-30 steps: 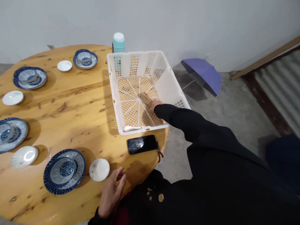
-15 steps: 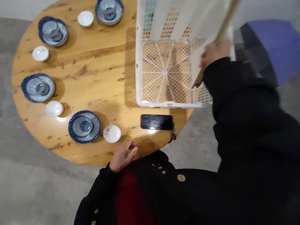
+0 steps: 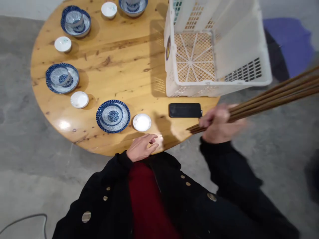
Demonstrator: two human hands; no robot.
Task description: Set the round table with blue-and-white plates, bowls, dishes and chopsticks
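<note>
My right hand point(image 3: 219, 124), a little smeared by motion, is closed round a bundle of long brown chopsticks point(image 3: 269, 99). Their lower ends reach over the table edge beside a black phone point(image 3: 184, 110); the upper ends run out of view at right. At the near edge of the table my left hand point(image 3: 142, 147) rests with thumb and fingers apart, holding nothing. Just beyond it lie a small white bowl point(image 3: 142, 122) and a blue-rimmed plate point(image 3: 100, 116) bearing a patterned bowl point(image 3: 113, 115).
A tall white plastic crate point(image 3: 239, 84) stands on the round wooden table point(image 3: 119, 73). Along the left side are more place settings, such as a blue-and-white plate point(image 3: 74, 71) and a white bowl point(image 3: 79, 99). A purple stool point(image 3: 290, 43) is behind the crate.
My right hand has come out of the crate with the chopsticks, moving toward me to the table's right edge. My left hand stays by the near edge. The view has shifted.
</note>
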